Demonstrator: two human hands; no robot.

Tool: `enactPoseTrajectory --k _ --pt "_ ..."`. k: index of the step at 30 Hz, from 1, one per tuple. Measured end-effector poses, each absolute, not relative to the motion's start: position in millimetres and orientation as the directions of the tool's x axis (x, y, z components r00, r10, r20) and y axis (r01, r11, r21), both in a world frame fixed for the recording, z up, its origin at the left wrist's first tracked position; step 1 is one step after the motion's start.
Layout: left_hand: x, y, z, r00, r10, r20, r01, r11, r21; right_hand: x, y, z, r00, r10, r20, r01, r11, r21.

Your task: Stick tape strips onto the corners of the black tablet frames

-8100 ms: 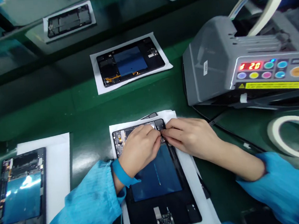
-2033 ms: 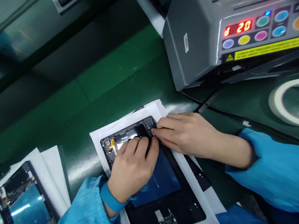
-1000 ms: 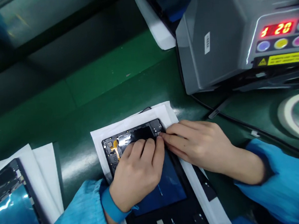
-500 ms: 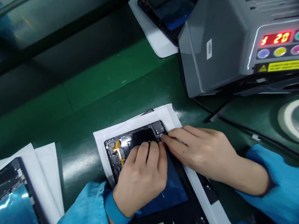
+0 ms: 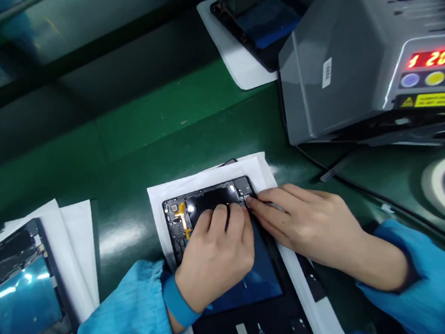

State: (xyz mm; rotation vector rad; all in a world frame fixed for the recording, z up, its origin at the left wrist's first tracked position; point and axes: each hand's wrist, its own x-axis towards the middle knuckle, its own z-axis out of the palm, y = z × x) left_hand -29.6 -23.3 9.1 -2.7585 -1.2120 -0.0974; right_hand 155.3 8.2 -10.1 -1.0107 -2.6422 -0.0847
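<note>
An opened tablet (image 5: 244, 312) lies on white sheets, its inside facing up with a blue film, an orange flex cable and a small circuit board showing. Over its upper middle, my left hand (image 5: 216, 246) is closed with bent fingers. Its fingertips are hidden, so what they grip cannot be made out. At the tablet's upper right edge, near a square dark part (image 5: 243, 187), my right hand (image 5: 315, 226) is closed in a pinch. A slim metal-coloured tool (image 5: 277, 207) shows between its fingers; its tip is hidden. The two hands nearly meet.
Another opened tablet (image 5: 25, 291) lies on white sheets at left. A third tablet (image 5: 259, 19) is at the back, beside a grey machine (image 5: 339, 66) with a lit red display. A black cable (image 5: 362, 190) and a roll of white tape (image 5: 437, 193) are at right.
The whole view has shifted slightly, so most things appear a little farther right. Both hands remain at the same part of the tablet, with fingers bent much as before.
</note>
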Motion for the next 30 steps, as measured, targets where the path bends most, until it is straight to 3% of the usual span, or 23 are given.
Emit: enactPoseTrajectory --k 7,15,21,30 --pt "-30 -24 9 0.669 0.735 0.109 0.743 -0.666 -0.073 154 -2 -11 -0.710 0.645 0.284 0.678 0.734 0.027" --pt "-32 -20 7 0.662 0.745 0.073 0.749 -0.661 -0.045 150 7 -13 -0.684 0.697 0.217 0.703 0.709 -0.063" --pt "-33 -16 6 0.652 0.752 0.096 0.758 -0.651 -0.050 160 15 -21 -0.699 0.657 0.283 0.627 0.753 -0.201" --pt "-33 -15 5 0.648 0.754 0.110 0.760 -0.649 -0.027 166 8 -19 -0.717 0.638 0.280 0.614 0.769 -0.178"
